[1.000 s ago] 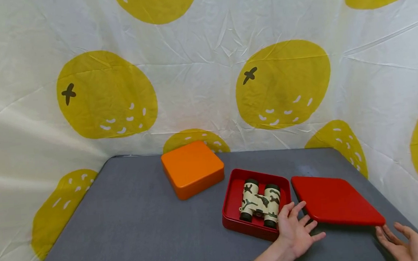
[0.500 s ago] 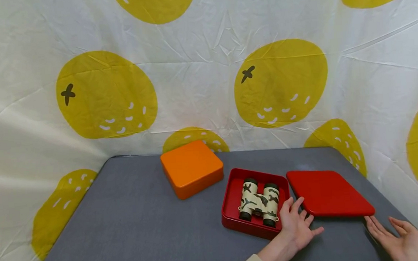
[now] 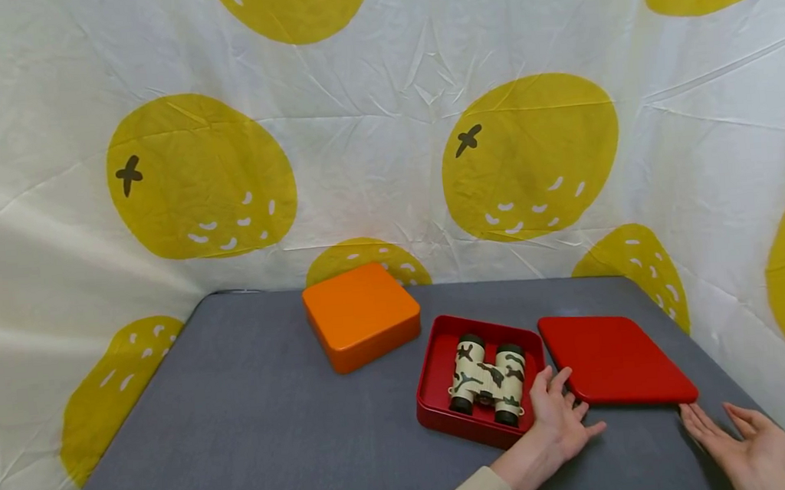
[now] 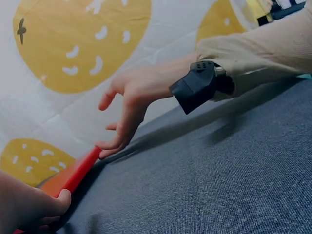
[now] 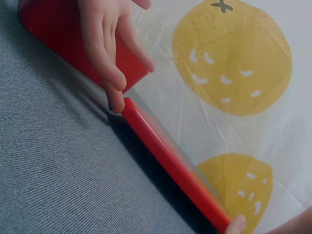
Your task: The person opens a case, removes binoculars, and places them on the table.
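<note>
A red lid (image 3: 616, 362) lies flat at the right side of the table, close to the red box (image 3: 431, 384). Inside that box sits a pair of camouflage binoculars (image 3: 486, 380). My left hand (image 3: 560, 420), palm up and fingers spread, is between the box and the lid, with its fingertips at the lid's near left corner. At the near right corner, the straight fingertips of my right hand (image 3: 743, 444) touch the lid's edge. In the right wrist view a dark shadow runs under the lid (image 5: 170, 158), and most of my right hand is out of frame.
An orange box (image 3: 362, 316) stands near the back of the grey table (image 3: 256, 440), left of the red box. A white curtain (image 3: 358, 163) with yellow fruit prints hangs behind and along both sides.
The red lid has shifted away from me and slightly left. My right hand has moved left and forward with it; my left hand has moved only a little. The boxes and binoculars stay put.
</note>
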Demonstrator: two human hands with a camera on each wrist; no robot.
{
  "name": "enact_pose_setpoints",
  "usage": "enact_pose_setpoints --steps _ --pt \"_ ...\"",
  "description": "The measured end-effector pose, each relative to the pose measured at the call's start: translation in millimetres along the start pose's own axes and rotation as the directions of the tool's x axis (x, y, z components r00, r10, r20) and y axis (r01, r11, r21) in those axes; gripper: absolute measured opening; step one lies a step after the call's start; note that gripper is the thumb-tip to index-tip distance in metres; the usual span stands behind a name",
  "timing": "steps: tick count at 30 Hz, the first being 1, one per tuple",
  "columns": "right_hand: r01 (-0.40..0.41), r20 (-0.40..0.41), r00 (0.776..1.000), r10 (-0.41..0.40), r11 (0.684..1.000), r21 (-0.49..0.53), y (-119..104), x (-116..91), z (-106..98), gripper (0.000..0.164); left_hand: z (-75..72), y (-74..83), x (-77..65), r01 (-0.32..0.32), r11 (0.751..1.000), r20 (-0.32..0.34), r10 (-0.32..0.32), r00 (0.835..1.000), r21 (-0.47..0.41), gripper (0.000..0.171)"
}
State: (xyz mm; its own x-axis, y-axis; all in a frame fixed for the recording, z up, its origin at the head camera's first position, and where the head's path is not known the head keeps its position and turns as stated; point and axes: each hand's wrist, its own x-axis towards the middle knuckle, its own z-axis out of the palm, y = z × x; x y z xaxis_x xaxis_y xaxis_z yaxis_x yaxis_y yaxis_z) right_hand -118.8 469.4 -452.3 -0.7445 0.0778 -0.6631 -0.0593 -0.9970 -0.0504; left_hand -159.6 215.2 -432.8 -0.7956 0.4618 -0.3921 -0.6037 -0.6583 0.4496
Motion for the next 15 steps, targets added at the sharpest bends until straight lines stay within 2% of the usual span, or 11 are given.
enact_pose_setpoints --steps 3,11,15 --pt "0.023 -0.025 0.999 -0.023 1.000 -0.005 0.1 1.2 -0.2 0.057 -0.5 -1.3 0.3 -0.007 1.000 -0.009 0.007 1.000 0.007 0.066" --pt "0.094 -0.054 0.994 -0.096 0.995 -0.033 4.0 3.1 0.1 0.050 -1.9 -2.2 0.9 0.001 0.999 -0.001 -0.001 1.000 0.041 0.065" --pt "0.172 -0.043 0.984 -0.174 0.983 -0.063 6.9 5.8 1.4 0.050 -2.3 -0.7 0.6 0.014 0.999 0.002 -0.014 1.000 0.050 0.064"
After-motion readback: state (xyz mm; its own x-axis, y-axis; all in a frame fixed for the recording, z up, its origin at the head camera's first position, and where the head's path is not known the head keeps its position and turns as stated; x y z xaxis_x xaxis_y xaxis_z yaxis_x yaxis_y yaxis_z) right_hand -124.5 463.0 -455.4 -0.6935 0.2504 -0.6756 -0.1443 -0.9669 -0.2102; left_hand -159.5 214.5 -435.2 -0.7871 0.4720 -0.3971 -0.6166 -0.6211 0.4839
